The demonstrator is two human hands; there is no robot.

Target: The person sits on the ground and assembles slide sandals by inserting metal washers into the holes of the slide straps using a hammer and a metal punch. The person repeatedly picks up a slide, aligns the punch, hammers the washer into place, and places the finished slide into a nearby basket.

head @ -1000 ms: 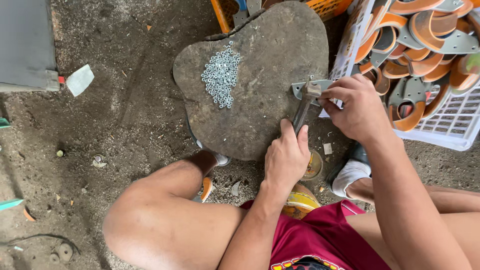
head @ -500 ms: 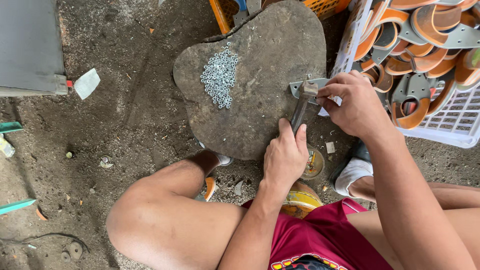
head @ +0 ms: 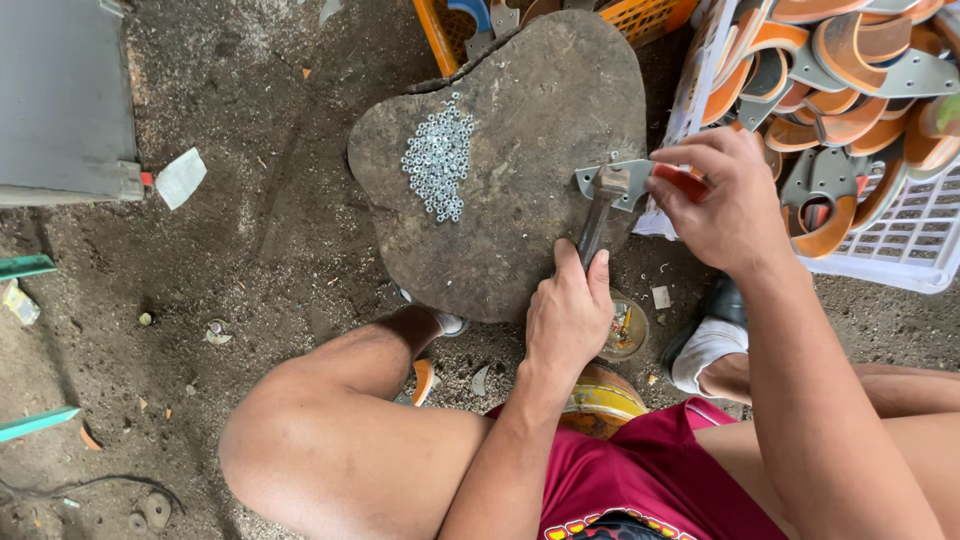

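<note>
here the left hand [head: 568, 318] is wrapped around the hammer [head: 600, 205] handle; the right hand [head: 712, 200] pinches a stiff, likely light metal bracket [head: 628, 178] by its orange end on the right of the wooden block [head: 520, 150].

A single view comes from the person's head, looking almost straight down past a maroon shirt [head: 650, 475] and bare knee [head: 310, 440] at close range. The flat, rounded brown stone slab [head: 520, 120] fills the upper middle, its far edge reaching the top of the frame. Dirt ground [head: 250, 250] takes the left half; a white plastic crate of orange-and-grey metal parts [head: 900, 230] is cut by the right edge.
</note>
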